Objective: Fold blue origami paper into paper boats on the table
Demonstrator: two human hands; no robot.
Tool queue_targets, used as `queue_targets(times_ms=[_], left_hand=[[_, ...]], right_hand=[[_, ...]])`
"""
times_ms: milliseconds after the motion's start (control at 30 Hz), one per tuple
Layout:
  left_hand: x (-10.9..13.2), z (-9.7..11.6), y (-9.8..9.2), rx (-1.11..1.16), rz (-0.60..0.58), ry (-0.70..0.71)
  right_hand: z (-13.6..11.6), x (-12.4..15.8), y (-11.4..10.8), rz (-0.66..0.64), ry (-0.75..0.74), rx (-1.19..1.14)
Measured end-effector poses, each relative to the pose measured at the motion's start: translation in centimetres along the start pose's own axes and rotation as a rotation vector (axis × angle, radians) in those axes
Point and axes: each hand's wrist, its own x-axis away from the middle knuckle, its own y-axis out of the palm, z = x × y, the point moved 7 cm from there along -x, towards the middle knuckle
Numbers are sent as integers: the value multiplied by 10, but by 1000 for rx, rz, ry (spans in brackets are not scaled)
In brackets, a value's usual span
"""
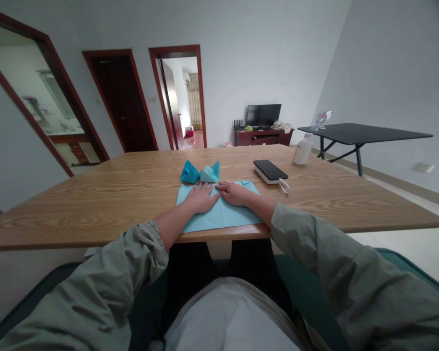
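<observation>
A light blue sheet of paper (219, 217) with crease lines lies at the table's front edge. Flat on its upper left part rests my left hand (202, 197), fingers stretched forward. My right hand (236, 193) lies on the sheet's upper middle, fingers extended toward the left hand. A small folded flap shows at the sheet's upper right corner. Just beyond the far edge stand two folded paper pieces: a darker blue one (189, 172) and a pale blue one (209, 173) with a darker side. What lies beneath my palms is hidden.
The wooden table (95, 204) spreads to both sides. Right of the paper lies a black-screened phone (270, 169) on a white block with a strap. A translucent white bottle (303, 150) stands farther right. Behind it is a black folding table (366, 132).
</observation>
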Motion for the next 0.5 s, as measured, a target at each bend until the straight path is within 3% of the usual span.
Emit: queue_targets(times_ms=[300, 500], left_hand=[[6, -43, -1, -30, -30, -124], [47, -64, -8, -77, -33, -174]], right_hand=[[1, 4, -4, -14, 44, 20], [1, 4, -4, -17, 33, 36]])
